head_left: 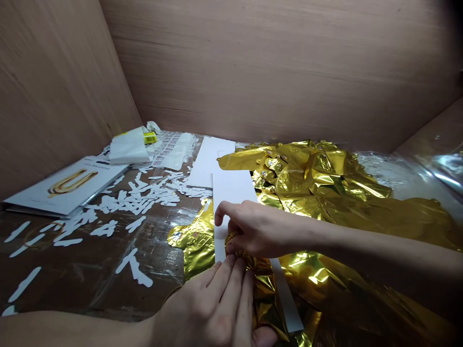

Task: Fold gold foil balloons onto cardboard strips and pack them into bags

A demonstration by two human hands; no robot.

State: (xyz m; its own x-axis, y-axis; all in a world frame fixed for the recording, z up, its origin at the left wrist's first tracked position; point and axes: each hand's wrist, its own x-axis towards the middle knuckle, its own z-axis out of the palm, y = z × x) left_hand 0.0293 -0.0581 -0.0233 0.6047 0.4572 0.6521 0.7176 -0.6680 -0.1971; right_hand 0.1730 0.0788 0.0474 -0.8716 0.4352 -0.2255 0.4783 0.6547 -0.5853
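Gold foil balloon [265, 289] lies crumpled and partly folded over a white card strip [231, 185] in front of me. My right hand [253, 229] reaches in from the right, closed, its thumb and fingers pinching a gathered part of the foil over the strip. My left hand [213, 303] presses its fingers, held together, onto the same foil just below; its thumb shows at the bottom, with foil between. Left of the strip, a flat gold tab of foil [198, 241] sticks out. A narrow white strip [287, 296] shows under the foil at right.
More gold foil balloons [325, 168] are heaped at the right. White cards [208, 161] lie behind, near loose white paper slips [139, 195]. A pack picturing a gold U [68, 185] and white label sheets [173, 149] lie left. Wooden panels [253, 72] and clear plastic [408, 173] border the surface.
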